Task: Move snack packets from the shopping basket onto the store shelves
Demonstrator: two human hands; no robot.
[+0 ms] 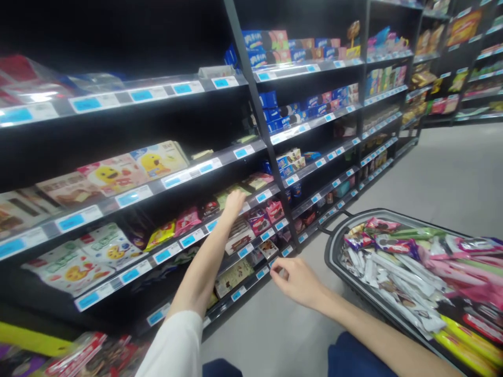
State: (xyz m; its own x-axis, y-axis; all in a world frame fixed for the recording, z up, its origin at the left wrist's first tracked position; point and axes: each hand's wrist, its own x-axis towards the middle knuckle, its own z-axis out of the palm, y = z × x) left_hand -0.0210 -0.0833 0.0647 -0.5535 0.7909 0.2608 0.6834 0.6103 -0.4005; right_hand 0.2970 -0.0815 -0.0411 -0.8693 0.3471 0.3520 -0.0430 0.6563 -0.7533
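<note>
L grip (234, 202) at pkt (223, 199), R (297, 281) half-curled

At about nine o'clock we see boxes printed with yellow cartoon faces (156, 159), leaning back on their shelf. Lower, between eight and nine, white cookie pouches (80, 264) lie tilted beside a yellow bag (161, 235) and a pink bag (187, 221). Toward ten we make out red packaging (29, 73), blurred. Just past twelve we find stacked blue boxes (257, 57); at two, a row of upright cartons (387, 81) and, farther off, an orange package (464, 27). We have grey floor (451, 162) at three, and a yellow bar (35, 337) at eight above red-and-clear packets (80, 358). Blue-and-white price labels (142, 95) line the shelf edges (215, 225).
</note>
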